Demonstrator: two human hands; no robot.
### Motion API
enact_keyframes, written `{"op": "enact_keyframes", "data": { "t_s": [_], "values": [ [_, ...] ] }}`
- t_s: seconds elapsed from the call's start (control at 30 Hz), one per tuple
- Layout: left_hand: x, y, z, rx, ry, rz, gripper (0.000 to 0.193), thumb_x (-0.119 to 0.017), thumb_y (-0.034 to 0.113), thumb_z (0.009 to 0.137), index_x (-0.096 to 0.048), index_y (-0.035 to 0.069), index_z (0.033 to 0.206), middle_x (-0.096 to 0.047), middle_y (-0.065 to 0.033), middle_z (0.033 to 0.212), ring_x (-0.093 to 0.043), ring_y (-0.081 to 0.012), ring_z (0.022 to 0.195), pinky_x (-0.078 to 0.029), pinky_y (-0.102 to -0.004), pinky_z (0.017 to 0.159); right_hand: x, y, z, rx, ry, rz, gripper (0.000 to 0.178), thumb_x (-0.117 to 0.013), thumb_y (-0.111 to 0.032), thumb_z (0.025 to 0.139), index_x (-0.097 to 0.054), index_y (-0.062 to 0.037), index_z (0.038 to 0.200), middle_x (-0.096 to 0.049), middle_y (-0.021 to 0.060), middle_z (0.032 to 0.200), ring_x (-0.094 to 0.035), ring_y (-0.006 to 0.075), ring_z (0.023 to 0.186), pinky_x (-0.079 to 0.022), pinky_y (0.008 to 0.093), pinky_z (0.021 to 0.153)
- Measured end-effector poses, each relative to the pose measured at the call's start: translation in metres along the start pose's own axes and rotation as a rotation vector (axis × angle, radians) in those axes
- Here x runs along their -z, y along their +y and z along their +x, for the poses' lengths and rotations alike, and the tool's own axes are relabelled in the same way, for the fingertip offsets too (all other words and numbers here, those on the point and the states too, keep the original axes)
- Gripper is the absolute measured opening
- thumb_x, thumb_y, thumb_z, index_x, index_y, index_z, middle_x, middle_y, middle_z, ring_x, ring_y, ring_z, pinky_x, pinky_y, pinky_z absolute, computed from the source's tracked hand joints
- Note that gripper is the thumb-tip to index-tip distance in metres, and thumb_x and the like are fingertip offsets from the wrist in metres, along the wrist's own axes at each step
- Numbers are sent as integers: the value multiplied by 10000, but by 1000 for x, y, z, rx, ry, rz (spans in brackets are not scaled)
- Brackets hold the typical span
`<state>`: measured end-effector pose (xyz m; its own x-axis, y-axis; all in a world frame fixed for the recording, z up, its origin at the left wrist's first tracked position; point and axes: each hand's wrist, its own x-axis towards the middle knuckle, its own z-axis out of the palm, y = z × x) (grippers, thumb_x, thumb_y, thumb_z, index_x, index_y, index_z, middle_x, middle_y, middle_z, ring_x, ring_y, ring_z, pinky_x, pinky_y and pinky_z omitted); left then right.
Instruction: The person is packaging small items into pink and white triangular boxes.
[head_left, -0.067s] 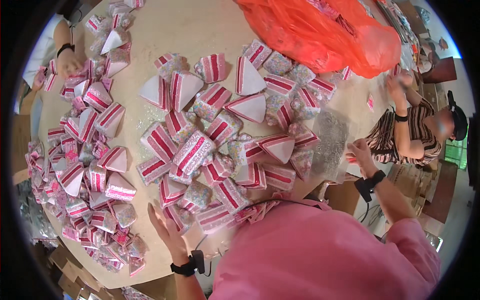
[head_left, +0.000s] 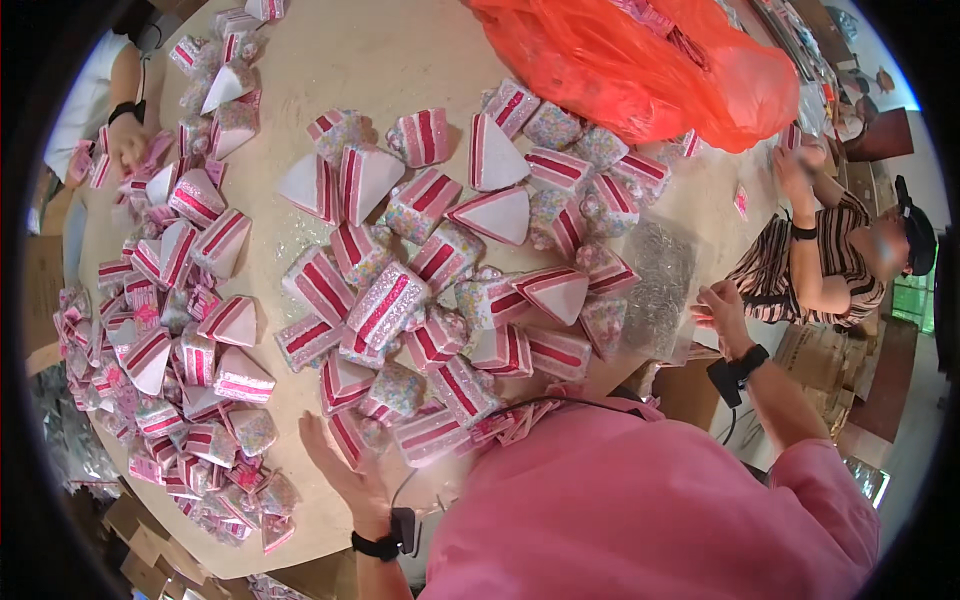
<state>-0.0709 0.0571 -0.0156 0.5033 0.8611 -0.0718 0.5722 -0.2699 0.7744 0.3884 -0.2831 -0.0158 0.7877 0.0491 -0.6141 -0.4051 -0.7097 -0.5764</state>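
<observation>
My left hand (head_left: 347, 478) is open beside the near end of the pile, its fingers stretched out next to a toy cake slice (head_left: 348, 437). It holds nothing. At the table's right edge, the fingers of my right hand (head_left: 724, 314) are bent together beside a stack of clear plastic bags (head_left: 660, 285); what they pinch, if anything, is too small to tell. In front of me lies a loose pile of cake slices with pink and red layers. Among them are a glittery slice (head_left: 388, 306), a white-topped slice (head_left: 498, 155) and a sprinkle-covered slice (head_left: 395, 388).
A red plastic bag (head_left: 640, 75) covers the far right of the table (head_left: 300, 480). More wrapped slices (head_left: 225, 240) line the left side, where a co-worker's hand (head_left: 127, 142) reaches in. Another person in a striped shirt (head_left: 770, 270) is at the right. Cardboard boxes (head_left: 820, 360) stand behind.
My left hand has shifted slightly right and toward me. My right hand is almost still. At the far left, the co-worker's hand has moved a little. The slices stay in place.
</observation>
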Motion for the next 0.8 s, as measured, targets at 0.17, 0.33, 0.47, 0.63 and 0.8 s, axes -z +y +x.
{"op": "enact_keyframes", "data": {
  "t_s": [0.17,0.33,0.47,0.63,0.8],
  "values": [
    [-19,52,-17,-811,-378,568,515,-581,303,831,-455,123,1297,-410,-118,1323,-367,-322,1248,-300,-473,965,1,9,-13,-193,-123,158,362,-595,-337,865,-475,-115,1124,-542,83,1004,-555,239,1008,-509,421,699],
    [-64,79,-11,-1075,-718,552,432,-453,263,861,-477,160,1280,-437,-54,1339,-386,-276,1251,-320,-482,963,-13,-4,-34,-262,-228,93,299,-586,-313,862,-521,-122,1082,-532,45,1010,-543,225,965,-484,470,765],
    [-95,84,-14,-1260,-852,510,479,-414,278,889,-421,160,1352,-318,-36,1469,-272,-275,1354,-251,-505,1060,-17,9,-32,-242,-202,115,243,-577,-284,858,-549,-119,1034,-515,34,1003,-534,221,922,-493,459,762],
    [-125,76,1,-1171,-997,512,507,-469,221,859,-407,162,1358,-292,-16,1484,-244,-255,1373,-249,-525,1066,-23,23,-28,-202,-175,118,124,-581,-217,849,-541,-148,945,-492,9,901,-523,186,847,-500,434,726],
    [-141,48,-1,-1173,-813,461,486,-492,222,839,-464,181,1323,-354,-13,1444,-278,-275,1350,-265,-575,1036,-25,35,-26,-178,-111,126,181,-613,-194,821,-506,-145,959,-488,15,863,-520,183,809,-507,418,661]
  ]
}}
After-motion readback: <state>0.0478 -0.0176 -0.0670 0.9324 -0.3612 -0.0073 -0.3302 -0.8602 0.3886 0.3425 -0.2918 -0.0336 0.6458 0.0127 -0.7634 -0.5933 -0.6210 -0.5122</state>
